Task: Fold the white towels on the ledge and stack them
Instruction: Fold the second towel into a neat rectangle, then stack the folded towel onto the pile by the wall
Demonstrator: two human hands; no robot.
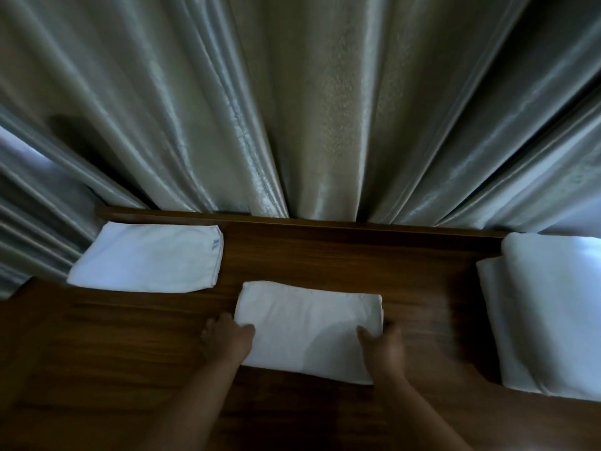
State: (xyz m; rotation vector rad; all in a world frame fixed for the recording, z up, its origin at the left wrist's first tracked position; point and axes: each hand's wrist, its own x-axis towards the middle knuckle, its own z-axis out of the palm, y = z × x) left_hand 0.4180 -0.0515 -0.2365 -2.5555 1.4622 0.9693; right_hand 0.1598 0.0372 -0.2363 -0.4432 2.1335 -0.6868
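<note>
A folded white towel (309, 327) lies in the middle of the dark wooden ledge (341, 252). My left hand (227, 336) grips its left edge, thumb on top. My right hand (380, 346) holds its right edge, thumb on the cloth; this hand is blurred. A second folded white towel (146, 258) with a small blue label lies flat at the back left. A larger pile of white towels (549, 310) sits at the right end of the ledge.
Grey-green pleated curtains (292, 109) hang right behind the ledge's raised back rim (325, 219). Bare wood shows between the towels and along the front of the ledge.
</note>
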